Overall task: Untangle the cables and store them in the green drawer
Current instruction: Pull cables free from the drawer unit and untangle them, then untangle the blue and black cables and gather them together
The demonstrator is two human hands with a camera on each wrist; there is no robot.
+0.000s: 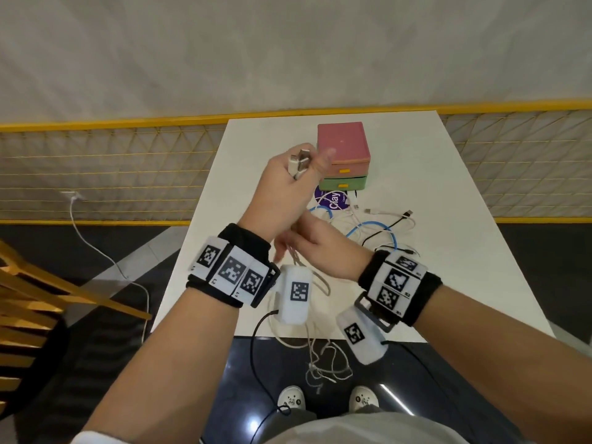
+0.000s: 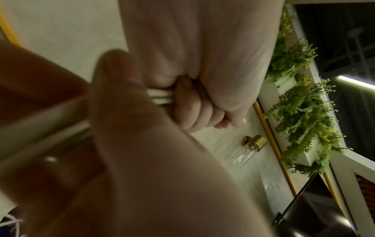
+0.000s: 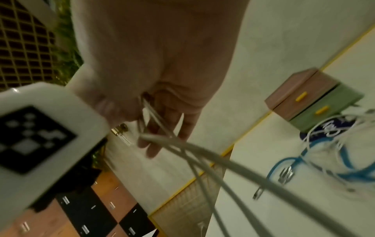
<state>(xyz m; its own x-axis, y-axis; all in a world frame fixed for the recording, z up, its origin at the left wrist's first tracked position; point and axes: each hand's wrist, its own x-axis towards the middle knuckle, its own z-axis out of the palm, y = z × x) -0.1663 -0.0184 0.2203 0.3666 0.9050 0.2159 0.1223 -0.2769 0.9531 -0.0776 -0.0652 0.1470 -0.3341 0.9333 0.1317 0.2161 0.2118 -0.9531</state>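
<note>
The left hand [image 1: 288, 184] is raised above the counter [image 1: 448, 251], its grip closed around the white cable [image 1: 299, 163] near its plugs. The right hand [image 1: 317, 248], fingers loosely extended, guides the hanging strands. The remaining cables [image 1: 368, 225] lie tangled before the closed green drawer [image 1: 344, 183]. Cables are light, limp and snag easily; hold at the stiff connector ends.

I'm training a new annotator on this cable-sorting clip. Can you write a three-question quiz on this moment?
1. True or false: the green drawer is shut.
2. Which hand holds the white cables' plugs up in a fist: A left hand, B right hand?
3. Fill in: the pink box sits ____ the green drawer.

Key: 1 true; 2 A; 3 on top of.
</note>
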